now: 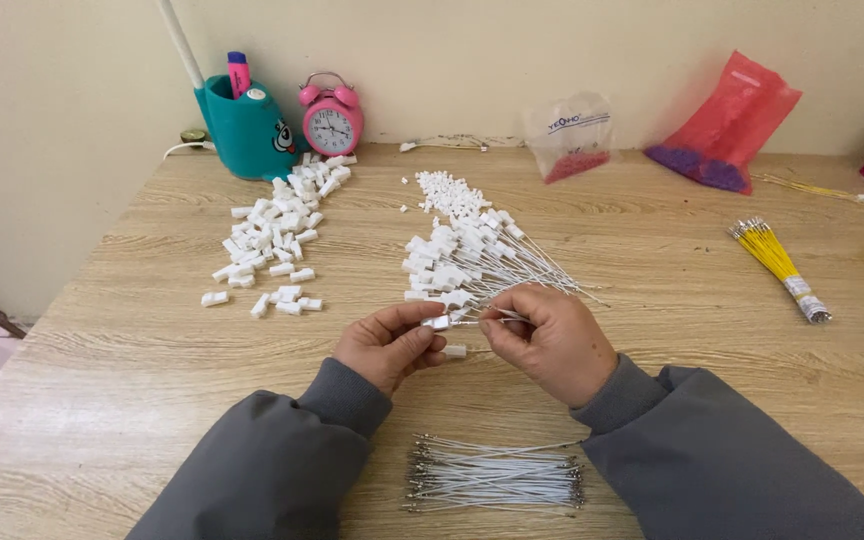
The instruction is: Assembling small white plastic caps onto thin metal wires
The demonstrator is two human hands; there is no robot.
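My left hand [387, 343] pinches a small white plastic connector [438, 322] between thumb and fingers. My right hand [550, 338] holds a thin white wire [492, 319] whose end meets the connector. Both hands hover over the wooden table [132, 340], close together. Just beyond them lies a pile of white wires with connectors fitted [477, 262]. Near my sleeves lies a bundle of bare white wires with metal ends [497, 474]. One loose white connector [455, 351] sits below my fingers.
A heap of white connectors [272, 235] lies at the left, a smaller pile of tiny white parts [449, 192] behind. A teal pen holder [245, 128], pink alarm clock [331, 118], clear bag [570, 135], red bag [727, 125] and yellow wire bundle [777, 260] stand around.
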